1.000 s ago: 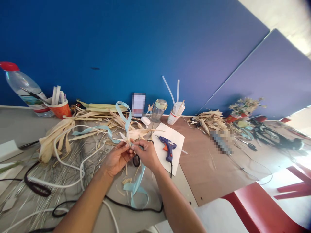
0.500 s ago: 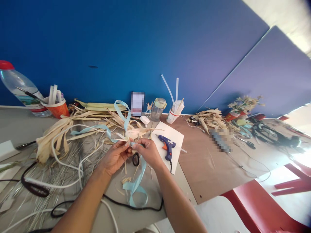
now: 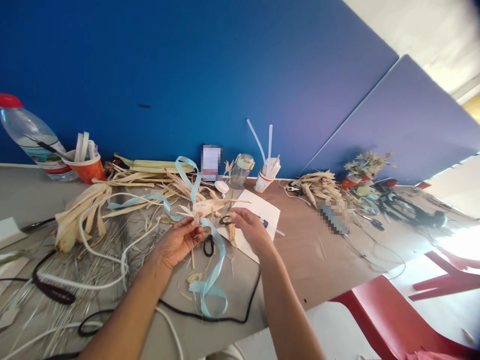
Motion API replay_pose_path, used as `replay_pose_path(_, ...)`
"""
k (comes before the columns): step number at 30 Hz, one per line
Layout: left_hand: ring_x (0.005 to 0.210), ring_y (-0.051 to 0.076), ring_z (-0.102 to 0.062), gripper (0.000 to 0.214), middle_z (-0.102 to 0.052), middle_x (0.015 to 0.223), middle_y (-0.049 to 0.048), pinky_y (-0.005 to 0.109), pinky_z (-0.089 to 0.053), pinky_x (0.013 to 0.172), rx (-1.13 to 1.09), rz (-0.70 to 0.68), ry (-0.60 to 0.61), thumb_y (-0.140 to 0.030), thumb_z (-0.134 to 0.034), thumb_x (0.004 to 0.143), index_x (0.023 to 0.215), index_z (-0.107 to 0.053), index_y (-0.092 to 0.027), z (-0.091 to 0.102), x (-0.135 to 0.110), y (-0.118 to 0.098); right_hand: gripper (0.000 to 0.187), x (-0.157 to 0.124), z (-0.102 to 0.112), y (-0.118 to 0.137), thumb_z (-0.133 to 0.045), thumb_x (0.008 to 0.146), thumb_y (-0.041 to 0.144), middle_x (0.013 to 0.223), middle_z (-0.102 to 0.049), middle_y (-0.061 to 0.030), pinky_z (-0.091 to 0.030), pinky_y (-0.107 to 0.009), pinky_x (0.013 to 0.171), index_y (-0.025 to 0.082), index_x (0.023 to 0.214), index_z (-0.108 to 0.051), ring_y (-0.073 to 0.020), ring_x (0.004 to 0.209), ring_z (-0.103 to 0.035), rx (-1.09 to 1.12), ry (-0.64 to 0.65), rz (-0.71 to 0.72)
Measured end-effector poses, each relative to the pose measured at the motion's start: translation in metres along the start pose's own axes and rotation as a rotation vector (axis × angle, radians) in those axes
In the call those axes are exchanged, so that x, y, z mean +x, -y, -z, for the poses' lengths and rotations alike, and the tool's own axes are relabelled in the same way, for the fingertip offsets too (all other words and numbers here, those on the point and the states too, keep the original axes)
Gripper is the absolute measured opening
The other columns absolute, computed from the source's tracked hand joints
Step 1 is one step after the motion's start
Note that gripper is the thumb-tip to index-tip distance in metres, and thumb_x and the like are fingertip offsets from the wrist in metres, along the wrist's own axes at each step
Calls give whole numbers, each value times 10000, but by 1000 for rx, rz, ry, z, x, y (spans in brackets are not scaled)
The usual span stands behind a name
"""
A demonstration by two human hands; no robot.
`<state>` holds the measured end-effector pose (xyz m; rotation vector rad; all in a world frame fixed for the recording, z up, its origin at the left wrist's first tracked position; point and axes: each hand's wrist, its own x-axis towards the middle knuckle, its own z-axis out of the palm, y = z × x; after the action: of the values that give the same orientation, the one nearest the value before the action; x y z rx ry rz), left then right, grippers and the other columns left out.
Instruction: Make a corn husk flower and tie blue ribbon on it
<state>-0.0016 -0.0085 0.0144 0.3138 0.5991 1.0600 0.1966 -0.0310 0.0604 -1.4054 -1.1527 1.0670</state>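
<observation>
My left hand (image 3: pixel 182 237) pinches a small pale corn-husk flower (image 3: pixel 195 214) with light blue ribbon (image 3: pixel 216 260) at its base. One ribbon end loops up behind the fingers; the other hangs down and curls on the table. My right hand (image 3: pixel 250 229) is apart from the ribbon, its fingers loosely bent and holding nothing that I can see. Beneath and behind it, a blue glue gun (image 3: pixel 264 222) lies mostly hidden on white paper (image 3: pixel 245 250). A black scissor-like loop (image 3: pixel 225 220) is by its fingertips; another black loop (image 3: pixel 208 245) sits between the hands.
Corn husks (image 3: pixel 80 220), white cable (image 3: pixel 86 240) and thin wires (image 3: pixel 93 270) cover the left. A bottle (image 3: pixel 37 145), an orange cup (image 3: pixel 88 167), a phone (image 3: pixel 211 162), a jar (image 3: pixel 242 172) and a cup of glue sticks (image 3: pixel 264 181) line the blue partition (image 3: pixel 225 75). A red chair (image 3: pixel 390 305) stands right.
My right hand has let go of the ribbon and moved right, over the glue gun. The ribbon now hangs free beside my left hand, which stays in place. The view has shifted slightly.
</observation>
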Motion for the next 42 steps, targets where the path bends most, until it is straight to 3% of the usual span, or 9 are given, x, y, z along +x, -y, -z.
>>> replay_pose_path(5, 597, 146, -644, 177, -672, 702, 60, 258, -557, 530, 4, 24, -33, 37, -599, 736, 804, -684, -103, -3, 0, 0, 426, -15, 61, -21, -554, 755, 530, 762, -679, -55, -445, -298, 662, 141, 897, -655, -206, 747, -617, -377, -146, -34)
replay_pose_path(8, 591, 146, -649, 172, -673, 703, 54, 253, -558, 520, 32, 26, -57, 37, -587, 747, 774, -661, -115, -4, -1, 1, 386, -14, 80, -37, -494, 800, 503, 765, -684, -61, -437, -289, 643, 156, 851, -657, -210, 742, -628, -727, -214, -140)
replay_pose_path(11, 579, 144, -649, 177, -653, 653, 32, 256, -561, 522, 45, 13, -76, 38, -587, 747, 748, -633, -132, -2, 1, 2, 402, -6, 81, -45, -443, 830, 501, 828, -699, -89, -433, -286, 650, 165, 871, -660, -223, 803, -644, -962, -219, -275)
replay_pose_path(19, 589, 150, -650, 182, -654, 661, 35, 258, -555, 523, 16, -40, -72, 29, -598, 743, 783, -621, -147, 6, 8, 3, 482, 7, 64, -46, -508, 760, 610, 951, -688, -185, -451, -351, 702, 157, 877, -625, -311, 928, -638, -1107, -181, -371)
replay_pose_path(25, 591, 144, -645, 172, -644, 657, 28, 252, -547, 525, 19, -74, -64, 22, -622, 728, 767, -610, -146, 1, 5, 1, 268, 5, 65, -57, -687, 644, 397, 816, -667, -157, -447, -378, 700, 167, 695, -559, -334, 890, -625, -737, -381, -310)
replay_pose_path(29, 599, 144, -642, 175, -638, 658, 22, 256, -547, 533, 34, -93, -50, 7, -651, 709, 774, -606, -149, 0, 3, 0, 255, -3, 71, -57, -598, 727, 416, 672, -610, -59, -457, -307, 585, 181, 682, -511, -216, 681, -624, -533, -412, -264)
replay_pose_path(32, 605, 143, -638, 178, -634, 656, 20, 259, -548, 546, 45, -102, -31, -5, -667, 699, 781, -604, -150, 0, 3, 0, 287, -15, 72, -50, -666, 681, 418, 645, -559, 4, -433, -253, 514, 186, 738, -507, -125, 543, -544, -1, -408, -141)
replay_pose_path(36, 590, 126, -626, 193, -632, 641, 13, 235, -542, 557, 34, -142, -11, -8, -692, 672, 775, -607, -148, -2, 1, 0, 373, -32, 67, -32, -714, 666, 469, 624, -488, 35, -383, -224, 472, 180, 867, -592, -83, 491, -443, 715, -58, -94)
replay_pose_path(42, 589, 116, -626, 185, -655, 641, 24, 218, -541, 602, -1, -204, -11, -15, -710, 648, 731, -608, -144, -3, 2, -1, 349, -43, 48, -11, -727, 659, 458, 665, -467, 14, -364, -255, 505, 185, 861, -651, -86, 514, -381, 830, 296, -68)
